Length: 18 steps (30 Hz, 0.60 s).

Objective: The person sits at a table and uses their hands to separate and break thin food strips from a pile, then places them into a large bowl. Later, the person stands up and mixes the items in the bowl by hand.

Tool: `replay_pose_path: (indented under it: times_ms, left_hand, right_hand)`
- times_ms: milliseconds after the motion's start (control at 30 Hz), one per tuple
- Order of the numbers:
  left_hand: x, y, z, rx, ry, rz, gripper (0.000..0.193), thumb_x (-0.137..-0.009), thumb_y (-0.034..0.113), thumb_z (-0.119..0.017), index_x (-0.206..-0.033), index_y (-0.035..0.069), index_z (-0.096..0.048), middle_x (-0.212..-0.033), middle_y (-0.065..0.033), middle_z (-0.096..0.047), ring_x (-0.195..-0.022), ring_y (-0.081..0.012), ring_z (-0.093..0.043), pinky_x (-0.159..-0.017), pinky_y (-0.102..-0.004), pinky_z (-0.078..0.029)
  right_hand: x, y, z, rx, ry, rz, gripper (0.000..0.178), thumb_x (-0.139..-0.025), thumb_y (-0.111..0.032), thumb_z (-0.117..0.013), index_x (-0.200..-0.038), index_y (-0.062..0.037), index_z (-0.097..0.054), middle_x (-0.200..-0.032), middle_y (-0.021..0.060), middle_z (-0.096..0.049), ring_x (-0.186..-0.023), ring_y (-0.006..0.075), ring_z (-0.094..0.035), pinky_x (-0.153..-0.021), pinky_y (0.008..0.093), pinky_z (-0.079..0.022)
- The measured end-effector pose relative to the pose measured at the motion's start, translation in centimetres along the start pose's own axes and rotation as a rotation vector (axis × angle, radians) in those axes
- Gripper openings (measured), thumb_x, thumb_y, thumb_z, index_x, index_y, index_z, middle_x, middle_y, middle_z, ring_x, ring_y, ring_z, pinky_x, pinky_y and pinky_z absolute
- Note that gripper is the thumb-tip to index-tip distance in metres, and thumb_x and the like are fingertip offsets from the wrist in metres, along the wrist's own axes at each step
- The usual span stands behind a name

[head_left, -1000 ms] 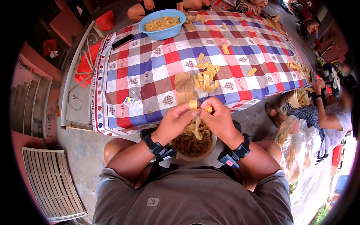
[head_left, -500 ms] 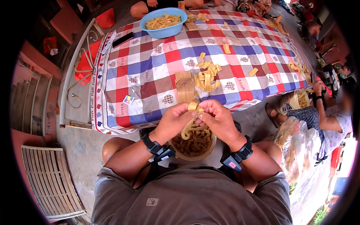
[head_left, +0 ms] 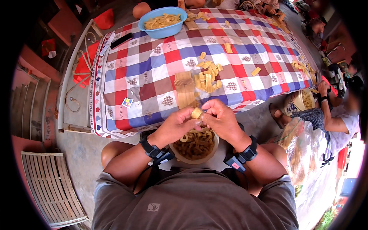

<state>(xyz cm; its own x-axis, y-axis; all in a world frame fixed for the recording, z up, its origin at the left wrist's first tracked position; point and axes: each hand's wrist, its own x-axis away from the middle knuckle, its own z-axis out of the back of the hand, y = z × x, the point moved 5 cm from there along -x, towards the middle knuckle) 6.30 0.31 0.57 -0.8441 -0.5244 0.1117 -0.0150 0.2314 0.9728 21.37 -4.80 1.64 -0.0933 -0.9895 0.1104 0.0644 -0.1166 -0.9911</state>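
Both hands meet at the near edge of the checked cloth, fingers pinched round a small folded yellowish strip (head_left: pixel 196 112). My left hand (head_left: pixel 179 122) grips it from the left side, its thumb pointing inward. Against the strip's right side press the bent fingers of my right hand (head_left: pixel 222 119). Below them, between my knees, stands a round pail (head_left: pixel 214 152) full of curled yellow-brown strips (head_left: pixel 194 145). Just beyond my hands lies a flat wooden board (head_left: pixel 185 91), with a loose pile of folded yellowish pieces (head_left: pixel 209 76) to its right.
The checked cloth (head_left: pixel 149 88) covers a low table. On it are a blue basin (head_left: pixel 164 32) of pieces, a dark phone (head_left: pixel 122 40) and a small colourful packet (head_left: pixel 127 102). At the right, another person (head_left: pixel 337 122) sits by a bucket (head_left: pixel 294 104) and plastic bags (head_left: pixel 304 153).
The strip's loose end, which hung over the pail, no longer dangles there; the piece between my fingers looks more compact. My right hand has turned slightly inward. The whole view has shifted a little.
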Motion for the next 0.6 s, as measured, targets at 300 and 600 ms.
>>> replay_pose_path:
  times_ms: [300,600]
  left_hand:
    - [0.2,0.1,0.0,0.175,-0.110,0.217,0.019,-0.106,0.017,-0.050,-0.122,0.006,-0.052,-0.099,-0.0092,-0.067,-0.078,-0.0156,-0.068,-0.072,-0.0291,-0.056]
    - [0.7,-0.6,0.1,0.001,0.048,0.149,0.016,-0.106,0.020,-0.050,-0.118,0.010,-0.051,-0.074,-0.0012,-0.056,-0.060,-0.0080,-0.052,-0.057,-0.0216,-0.043]
  right_hand:
    - [-0.8,0.7,0.1,-0.400,-0.202,-0.041,0.026,-0.094,-0.005,-0.067,-0.117,-0.0025,-0.058,-0.107,0.0043,-0.063,-0.098,0.0103,-0.061,-0.085,0.0263,-0.050]
    - [-1.4,1.1,-0.1,-0.308,-0.111,-0.010,0.037,-0.093,-0.004,-0.065,-0.127,-0.0008,-0.051,-0.098,0.0028,-0.063,-0.086,0.0087,-0.058,-0.080,0.0255,-0.049]
